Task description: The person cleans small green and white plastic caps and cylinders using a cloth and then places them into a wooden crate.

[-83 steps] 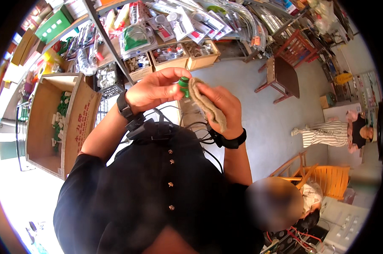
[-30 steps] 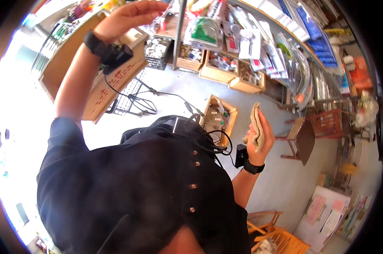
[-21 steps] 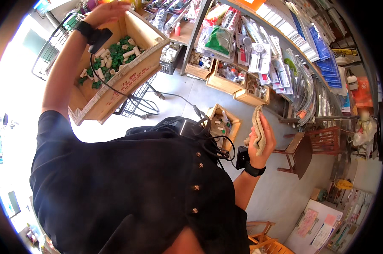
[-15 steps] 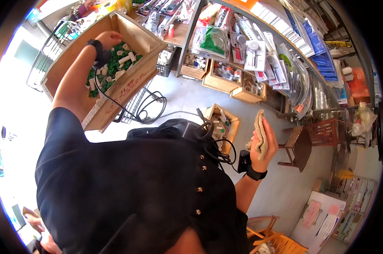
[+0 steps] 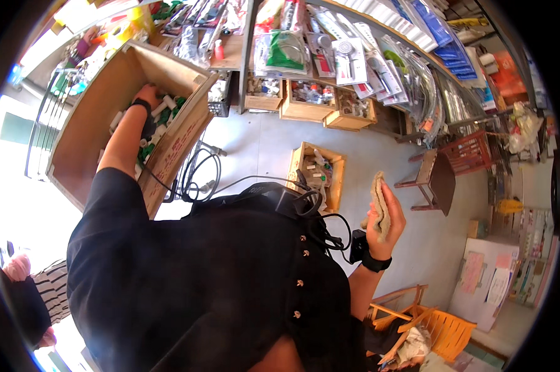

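Head view shows the left hand (image 5: 147,98) now sunk deep into the cardboard box (image 5: 168,149), where half a second ago it was just coming over the rim; it looks to be reaching among the green and white fittings (image 5: 162,108). Its fingers are hidden among them, so their grip cannot be told. Well away from the box, the right hand (image 5: 385,217) is clenched around a folded beige cloth (image 5: 378,204), as before.

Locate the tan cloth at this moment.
In the head view the tan cloth is right of centre, gripped upright in the right hand, above the black wristband and just right of the small wooden crate on the floor.
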`<act>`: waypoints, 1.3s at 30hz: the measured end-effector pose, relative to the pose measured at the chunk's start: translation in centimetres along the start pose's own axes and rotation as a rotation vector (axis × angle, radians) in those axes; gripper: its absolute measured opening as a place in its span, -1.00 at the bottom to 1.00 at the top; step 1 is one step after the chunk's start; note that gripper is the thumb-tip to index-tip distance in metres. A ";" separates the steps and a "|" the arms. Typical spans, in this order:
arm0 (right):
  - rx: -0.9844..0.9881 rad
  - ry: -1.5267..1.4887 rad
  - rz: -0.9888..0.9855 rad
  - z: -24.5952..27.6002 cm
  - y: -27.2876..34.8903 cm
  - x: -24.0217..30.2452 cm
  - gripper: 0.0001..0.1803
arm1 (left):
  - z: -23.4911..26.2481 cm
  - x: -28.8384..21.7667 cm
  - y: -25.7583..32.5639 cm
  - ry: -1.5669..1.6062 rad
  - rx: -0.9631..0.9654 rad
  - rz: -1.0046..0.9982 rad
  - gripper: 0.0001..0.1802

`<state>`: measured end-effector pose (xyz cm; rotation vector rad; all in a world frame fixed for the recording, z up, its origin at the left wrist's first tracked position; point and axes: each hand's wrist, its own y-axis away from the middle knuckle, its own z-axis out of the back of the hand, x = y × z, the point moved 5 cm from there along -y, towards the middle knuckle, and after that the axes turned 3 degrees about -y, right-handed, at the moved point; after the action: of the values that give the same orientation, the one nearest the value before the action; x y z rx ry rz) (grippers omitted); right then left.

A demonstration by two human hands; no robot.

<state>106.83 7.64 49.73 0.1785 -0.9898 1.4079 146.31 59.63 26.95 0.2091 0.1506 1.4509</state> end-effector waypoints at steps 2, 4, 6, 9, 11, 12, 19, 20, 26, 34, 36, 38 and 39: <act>0.018 0.061 0.071 0.0 -0.1 0.2 -0.53 | -0.6 1.0 -0.5 -0.042 -0.044 0.049 -0.63; 0.071 0.036 0.012 0.4 -0.8 0.5 -0.52 | -0.8 0.5 -0.3 -0.069 -0.100 0.033 -0.65; 0.090 0.008 -0.013 0.2 -1.2 0.8 -0.54 | -1.1 1.3 -0.4 -0.144 -0.124 -0.001 -0.63; 0.104 -0.002 -0.010 0.4 -1.4 0.6 -0.55 | -3.0 1.9 -1.0 -0.233 -0.039 -0.021 -0.61; 0.094 -0.001 -0.014 0.7 -1.4 0.6 -0.56 | -2.3 1.0 -0.8 -0.182 0.033 -0.004 -0.59; 0.093 0.000 -0.016 0.7 -1.4 0.6 -0.56 | -1.0 0.0 -0.1 -0.127 0.051 0.001 -0.58; 0.102 -0.033 0.052 1.5 -2.0 0.4 -0.55 | 7.1 1.4 2.7 0.302 -0.337 0.063 -0.52; 0.105 -0.051 0.058 1.6 -2.1 0.4 -0.55 | 8.9 0.9 3.3 0.253 -0.481 0.010 -0.51; 0.138 -0.093 0.083 1.5 -2.6 0.0 -0.53 | 19.9 -10.0 11.4 0.779 -0.515 -0.249 -0.46; 0.072 -0.166 0.306 1.8 -4.1 1.3 -0.37 | 25.2 -28.5 22.7 1.425 0.001 -0.942 -0.28; 0.050 -0.210 0.334 2.2 -4.6 1.9 -0.36 | 24.6 -32.0 23.9 1.456 0.096 -0.993 -0.28; 0.038 -0.276 0.332 2.3 -4.7 1.8 -0.36 | 23.5 -35.4 24.6 1.541 0.248 -1.034 -0.30; 0.015 -0.301 0.319 2.5 -4.7 1.8 -0.38 | 22.9 -36.9 25.0 1.550 0.322 -1.050 -0.28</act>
<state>109.48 6.31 54.52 0.2580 -1.2984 1.7128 123.09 24.50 54.15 -0.7036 1.5002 0.2388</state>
